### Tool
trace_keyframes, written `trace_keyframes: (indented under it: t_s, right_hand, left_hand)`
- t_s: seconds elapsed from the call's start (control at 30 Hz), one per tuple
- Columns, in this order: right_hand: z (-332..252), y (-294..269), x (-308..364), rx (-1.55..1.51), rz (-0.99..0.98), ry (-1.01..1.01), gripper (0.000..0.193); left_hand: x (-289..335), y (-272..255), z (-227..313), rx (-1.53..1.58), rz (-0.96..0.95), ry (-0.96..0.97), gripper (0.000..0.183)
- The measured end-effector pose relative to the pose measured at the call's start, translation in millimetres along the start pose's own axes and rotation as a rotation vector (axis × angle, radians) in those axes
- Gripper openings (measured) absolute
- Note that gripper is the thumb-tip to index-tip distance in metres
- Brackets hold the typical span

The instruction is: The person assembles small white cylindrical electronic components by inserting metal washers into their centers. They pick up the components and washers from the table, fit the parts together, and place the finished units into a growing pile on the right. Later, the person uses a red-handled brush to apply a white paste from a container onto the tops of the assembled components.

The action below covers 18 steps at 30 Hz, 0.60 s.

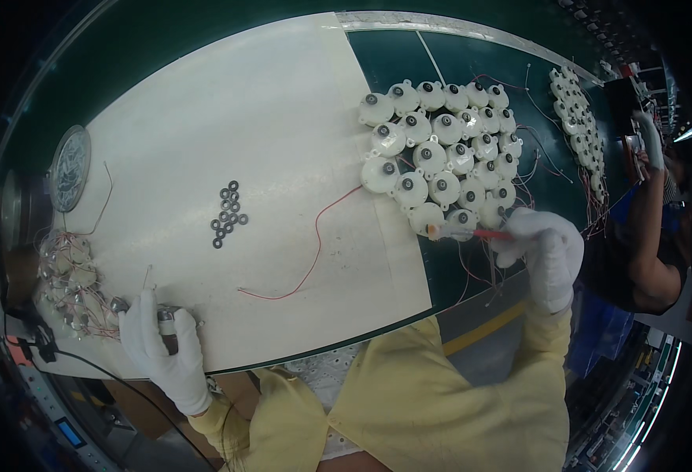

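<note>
My right hand, in a white glove, is closed around a red-handled brush. The brush tip is at the near edge of a group of round white housings with dark centres, by one of the nearest ones. At the lower left of the table my gloved left hand curls around a small metallic and brown piece, partly hidden by the fingers. Close beside that hand lies a pile of whitish parts with tangled thin wires.
Several small dark rings lie mid-table. A thin red wire curves from the housings across the white surface. A patterned round dish is at far left. More housings sit far right, near another person's arm.
</note>
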State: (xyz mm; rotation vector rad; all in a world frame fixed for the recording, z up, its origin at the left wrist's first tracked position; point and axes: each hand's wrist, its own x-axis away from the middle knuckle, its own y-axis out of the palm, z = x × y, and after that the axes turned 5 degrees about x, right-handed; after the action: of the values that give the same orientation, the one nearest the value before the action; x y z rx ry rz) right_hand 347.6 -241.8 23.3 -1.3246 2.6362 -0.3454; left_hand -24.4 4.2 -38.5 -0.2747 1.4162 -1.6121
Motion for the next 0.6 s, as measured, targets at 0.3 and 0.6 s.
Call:
trace_keyframes:
  t_s: [0.3,0.6]
  right_hand:
    - [1.8,1.9,0.3,0.023,0.016,0.013,0.047]
    - [1.7,-0.5,1.2,-0.004,0.002,-0.026,0.041]
  left_hand:
    - [1.8,-0.5,-0.3,-0.008,0.0,-0.002,0.05]
    - [0.7,-1.4,2.1,0.009,-0.006,-0.027,0.05]
